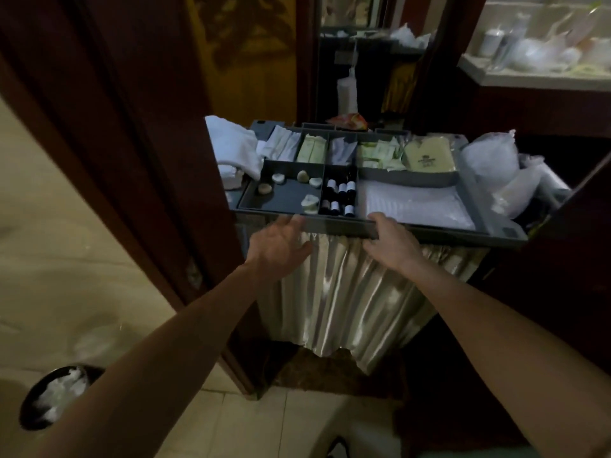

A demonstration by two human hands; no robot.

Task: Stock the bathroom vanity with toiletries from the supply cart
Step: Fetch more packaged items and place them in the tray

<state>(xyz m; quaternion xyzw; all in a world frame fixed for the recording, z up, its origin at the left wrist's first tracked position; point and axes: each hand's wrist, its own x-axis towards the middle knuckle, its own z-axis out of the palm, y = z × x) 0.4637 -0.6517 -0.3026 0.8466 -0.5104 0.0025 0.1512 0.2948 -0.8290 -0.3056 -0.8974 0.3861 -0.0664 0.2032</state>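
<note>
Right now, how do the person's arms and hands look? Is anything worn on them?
The left arm and right arm are bare, with no sleeves in view. The left hand and right hand have no gloves; I see no watch, bracelet or ring, though the picture is dim.

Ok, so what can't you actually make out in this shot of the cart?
All head view.
Small dark bottles: labels too small to read.
Whatever sits below the tray: hidden by the satin curtain.
Right hand: fingers hidden at the tray's rim, grip unclear.
Bin: partly covered by the left forearm.
Shelf items, top right: blurred.
</note>
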